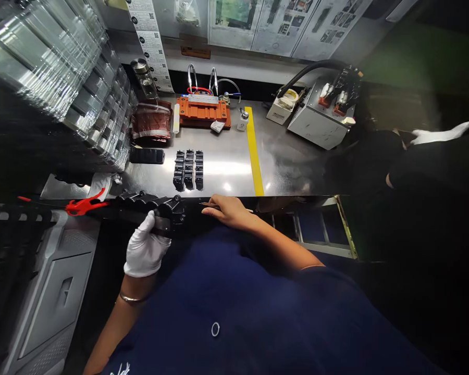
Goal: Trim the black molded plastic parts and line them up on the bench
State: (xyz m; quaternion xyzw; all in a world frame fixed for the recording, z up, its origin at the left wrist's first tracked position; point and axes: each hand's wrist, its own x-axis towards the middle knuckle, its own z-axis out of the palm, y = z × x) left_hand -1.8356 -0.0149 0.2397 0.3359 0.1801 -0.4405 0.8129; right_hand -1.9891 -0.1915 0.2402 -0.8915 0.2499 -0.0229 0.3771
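My left hand (pixel 146 250), in a white glove, is closed around a long black molded plastic part (pixel 156 208) with rounded ridges, held just off the bench's front edge. To its right, my bare right hand (pixel 230 211) pinches a slim pointed tool (pixel 208 204); its tip faces the black part but is apart from it. Fingers cover most of this tool, so its exact kind cannot be made out. Beyond my hands, three similar black plastic parts (pixel 188 170) stand side by side on the metal bench (pixel 226 179).
An orange fixture (pixel 203 110) with metal hoses stands at the back. Wrapped clear trays (pixel 62 78) are stacked left, near a phone (pixel 147 155) and a red air gun (pixel 86 204). Yellow tape (pixel 254 151) crosses the bench. A grey box (pixel 316 117) and another person's gloved hand (pixel 441 135) are right.
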